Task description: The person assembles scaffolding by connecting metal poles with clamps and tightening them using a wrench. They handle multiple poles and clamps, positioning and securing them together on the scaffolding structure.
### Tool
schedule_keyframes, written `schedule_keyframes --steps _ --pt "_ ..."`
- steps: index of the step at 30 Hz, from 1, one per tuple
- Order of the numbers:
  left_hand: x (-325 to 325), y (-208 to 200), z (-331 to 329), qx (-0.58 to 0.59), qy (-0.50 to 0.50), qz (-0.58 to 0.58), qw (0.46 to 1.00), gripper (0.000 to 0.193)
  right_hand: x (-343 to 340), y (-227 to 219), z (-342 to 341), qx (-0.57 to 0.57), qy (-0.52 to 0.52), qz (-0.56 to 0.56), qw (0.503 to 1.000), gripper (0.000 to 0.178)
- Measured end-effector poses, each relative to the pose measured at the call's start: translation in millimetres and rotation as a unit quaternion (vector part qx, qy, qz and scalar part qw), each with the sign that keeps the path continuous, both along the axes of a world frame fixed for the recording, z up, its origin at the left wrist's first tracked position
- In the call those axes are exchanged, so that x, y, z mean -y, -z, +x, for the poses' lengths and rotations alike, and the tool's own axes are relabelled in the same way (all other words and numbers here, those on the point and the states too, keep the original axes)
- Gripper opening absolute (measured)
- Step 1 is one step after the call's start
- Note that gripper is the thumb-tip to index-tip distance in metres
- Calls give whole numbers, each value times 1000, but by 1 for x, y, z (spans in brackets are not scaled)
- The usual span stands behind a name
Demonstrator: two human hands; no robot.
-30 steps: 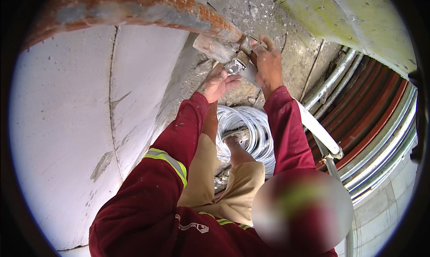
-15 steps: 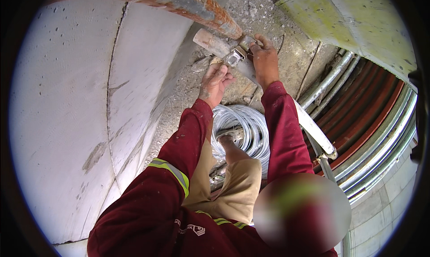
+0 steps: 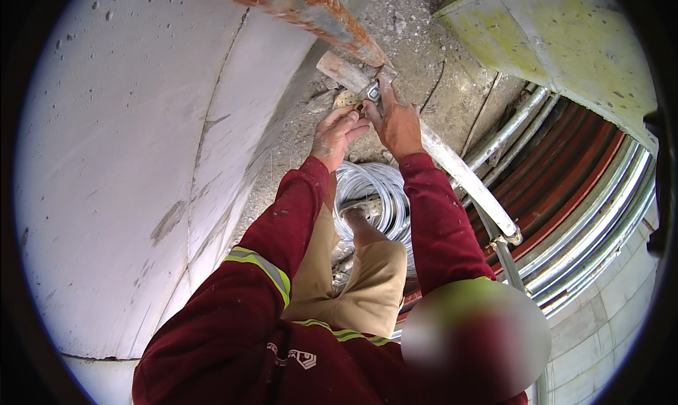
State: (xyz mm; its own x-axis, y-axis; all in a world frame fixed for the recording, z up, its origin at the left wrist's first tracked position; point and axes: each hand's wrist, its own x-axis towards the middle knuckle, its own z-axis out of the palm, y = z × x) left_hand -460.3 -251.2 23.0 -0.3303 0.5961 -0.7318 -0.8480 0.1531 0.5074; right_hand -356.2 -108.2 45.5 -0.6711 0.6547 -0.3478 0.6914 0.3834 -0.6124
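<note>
A metal scaffold clamp (image 3: 373,93) sits where a rusty orange pole (image 3: 304,8) meets a whitish, mortar-stained pipe (image 3: 466,175). My right hand (image 3: 400,128) is on the clamp, index finger stretched along its upper part and thumb bent in at its lower side. Close by on the left, my left hand (image 3: 335,135) has its thumb and fingertips pinched at the clamp's lower edge, on what looks like its bolt end. The fingers partly cover the clamp.
A coil of galvanised wire (image 3: 374,182) lies on the ground around my foot. Smooth concrete (image 3: 148,122) rises on the left. To the right are galvanised pipes (image 3: 512,126), red-brown beams (image 3: 565,172) and a yellow-stained panel (image 3: 558,38).
My right hand has come down and left, from the clamp's far side onto its near side, with the thumb now beside my left fingertips. The whole view has shifted slightly.
</note>
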Motion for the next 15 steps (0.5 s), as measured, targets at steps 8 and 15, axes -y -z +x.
schedule_keyframes --steps 8,15 --pt "1 -1 0 -20 19 -10 1000 44 12 8 -2 20 -14 112 993 70" --pt "-9 -5 23 -75 -12 -66 995 40 17 11 -3 45 -22 140 989 67"
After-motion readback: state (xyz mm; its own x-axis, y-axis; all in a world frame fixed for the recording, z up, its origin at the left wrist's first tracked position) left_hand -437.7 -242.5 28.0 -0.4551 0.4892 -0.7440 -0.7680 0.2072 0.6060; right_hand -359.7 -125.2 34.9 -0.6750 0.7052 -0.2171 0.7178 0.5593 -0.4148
